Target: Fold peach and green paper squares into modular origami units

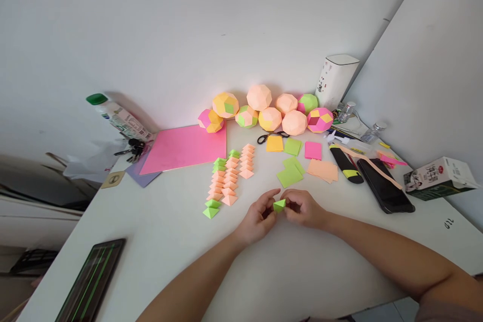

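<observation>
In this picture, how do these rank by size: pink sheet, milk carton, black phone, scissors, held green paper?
Largest to smallest:
1. Pink sheet
2. Milk carton and black phone: too alike to rank
3. Scissors
4. Green paper

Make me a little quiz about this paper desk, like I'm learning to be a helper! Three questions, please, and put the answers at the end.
1. Pick one: what color is the small folded paper between the left hand and the right hand?
a) pink
b) green
c) purple

2. True or false: the black scissors are lying on top of the big pink sheet.

3. Fill in the blank: the pointy pieces, some green and some peachy orange, are lined up on the desk in ___ rows.

Key: 1 b; 2 false; 3 three
</observation>
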`<state>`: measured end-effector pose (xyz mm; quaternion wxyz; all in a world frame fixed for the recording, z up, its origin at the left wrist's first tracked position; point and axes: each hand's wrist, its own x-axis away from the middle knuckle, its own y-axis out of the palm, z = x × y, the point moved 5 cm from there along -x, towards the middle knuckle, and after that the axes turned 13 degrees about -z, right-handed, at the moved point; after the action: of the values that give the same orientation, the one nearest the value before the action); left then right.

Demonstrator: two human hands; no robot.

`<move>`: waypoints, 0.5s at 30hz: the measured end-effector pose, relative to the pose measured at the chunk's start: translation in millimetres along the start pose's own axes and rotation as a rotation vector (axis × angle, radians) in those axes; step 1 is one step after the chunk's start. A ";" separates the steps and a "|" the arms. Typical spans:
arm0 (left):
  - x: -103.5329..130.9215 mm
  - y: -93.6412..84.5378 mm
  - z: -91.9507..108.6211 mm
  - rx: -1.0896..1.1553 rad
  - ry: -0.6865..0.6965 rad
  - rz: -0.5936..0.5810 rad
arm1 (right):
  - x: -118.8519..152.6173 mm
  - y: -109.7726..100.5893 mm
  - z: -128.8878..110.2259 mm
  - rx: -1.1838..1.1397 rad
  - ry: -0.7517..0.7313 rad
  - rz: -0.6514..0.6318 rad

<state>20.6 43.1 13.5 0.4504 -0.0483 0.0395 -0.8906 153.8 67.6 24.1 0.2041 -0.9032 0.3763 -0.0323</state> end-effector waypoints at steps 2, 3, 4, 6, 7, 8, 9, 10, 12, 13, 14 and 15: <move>0.2 0.6 2.2 0.009 -0.005 0.003 | -0.4 0.2 1.0 -0.019 0.006 -0.014; 0.2 1.1 2.7 0.006 -0.009 0.004 | -0.6 0.6 1.6 -0.021 0.009 -0.025; 0.2 1.6 2.9 -0.001 -0.015 0.007 | -0.6 1.2 2.2 -0.019 0.011 -0.035; 0.0 2.5 2.2 -0.019 -0.024 0.012 | -0.5 2.5 2.7 -0.014 0.013 -0.056; -0.1 2.8 1.5 -0.025 -0.026 0.014 | -0.4 3.1 2.8 -0.013 0.014 -0.064; -0.2 3.1 0.6 -0.026 -0.027 0.014 | -0.3 3.3 2.7 -0.015 0.016 -0.068; -0.2 3.3 -0.4 -0.020 -0.027 0.013 | -0.2 3.3 2.7 -0.021 0.019 -0.068; -0.2 3.5 -1.6 -0.006 -0.028 0.009 | -0.1 3.0 2.7 -0.029 0.022 -0.063; -0.1 3.7 -4.0 0.037 -0.035 -0.001 | 0.2 2.2 3.0 -0.051 0.028 -0.054; 0.0 3.8 -4.9 0.062 -0.039 -0.007 | 0.3 1.9 3.4 -0.065 0.030 -0.052; 0.1 3.8 -5.5 0.086 -0.041 -0.012 | 0.4 1.7 4.0 -0.077 0.034 -0.054; 0.3 3.8 -5.6 0.105 -0.041 -0.015 | 0.4 1.6 4.5 -0.087 0.038 -0.057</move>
<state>22.8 40.8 7.5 0.4463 -0.0433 -0.0172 -0.8937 154.0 67.9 19.2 0.1565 -0.9207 0.3554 -0.0388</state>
